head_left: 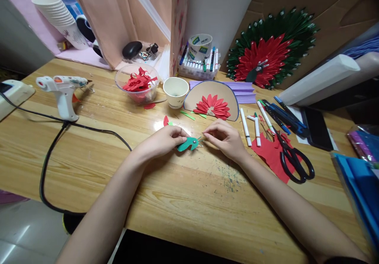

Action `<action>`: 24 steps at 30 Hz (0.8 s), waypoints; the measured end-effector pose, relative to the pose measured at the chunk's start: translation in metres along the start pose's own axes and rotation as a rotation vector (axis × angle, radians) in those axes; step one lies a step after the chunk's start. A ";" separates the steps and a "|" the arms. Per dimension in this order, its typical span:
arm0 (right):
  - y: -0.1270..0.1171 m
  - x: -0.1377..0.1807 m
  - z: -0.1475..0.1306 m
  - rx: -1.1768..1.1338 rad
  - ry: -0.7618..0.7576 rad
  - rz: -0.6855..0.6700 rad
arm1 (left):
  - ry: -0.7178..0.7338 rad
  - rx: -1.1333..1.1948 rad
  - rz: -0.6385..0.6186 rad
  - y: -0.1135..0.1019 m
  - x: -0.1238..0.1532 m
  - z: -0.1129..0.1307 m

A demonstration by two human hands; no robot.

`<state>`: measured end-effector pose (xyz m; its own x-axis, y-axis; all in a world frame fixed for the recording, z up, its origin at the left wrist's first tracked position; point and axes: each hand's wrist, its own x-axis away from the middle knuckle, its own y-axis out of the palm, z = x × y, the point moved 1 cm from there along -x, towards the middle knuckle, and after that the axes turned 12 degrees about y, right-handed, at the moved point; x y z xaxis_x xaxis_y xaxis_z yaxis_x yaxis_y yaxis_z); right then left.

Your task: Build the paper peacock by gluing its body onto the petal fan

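Note:
Over the middle of the table, my left hand [164, 141] pinches a green paper bird head [186, 145] with a small round eye. My right hand [225, 139] is just to its right, thumb and forefinger brought together close to some thin green strips [200, 140] by the bird head. Whether its fingertips hold one of those strips is too small to tell. Behind my hands, a tan half-round card [219, 90] with a blue edge carries a fan of red paper petals [212, 108]. A red paper piece [166, 120] lies beyond my left hand.
On the left are a glue gun [63, 94] and a black cable [44, 177]. A bowl of red scraps [137, 94] and a paper cup [175, 93] stand behind. To the right lie scissors [296, 163], red paper [268, 157], markers [245, 127] and a phone [318, 127].

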<state>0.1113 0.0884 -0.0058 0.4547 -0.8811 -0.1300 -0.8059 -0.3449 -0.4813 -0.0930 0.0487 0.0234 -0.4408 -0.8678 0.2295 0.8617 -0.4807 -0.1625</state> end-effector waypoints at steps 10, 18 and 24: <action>-0.002 -0.002 0.000 -0.019 0.019 -0.130 | -0.013 -0.041 0.020 0.000 0.000 0.001; -0.002 -0.002 -0.002 0.004 -0.005 -0.139 | -0.026 -0.062 0.047 0.000 0.001 0.008; -0.002 -0.001 -0.004 0.014 -0.025 -0.146 | -0.043 -0.063 0.035 0.000 0.002 0.008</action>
<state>0.1109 0.0889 -0.0015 0.5760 -0.8136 -0.0791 -0.7251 -0.4638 -0.5090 -0.0922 0.0481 0.0315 -0.3985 -0.8784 0.2638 0.8581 -0.4586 -0.2308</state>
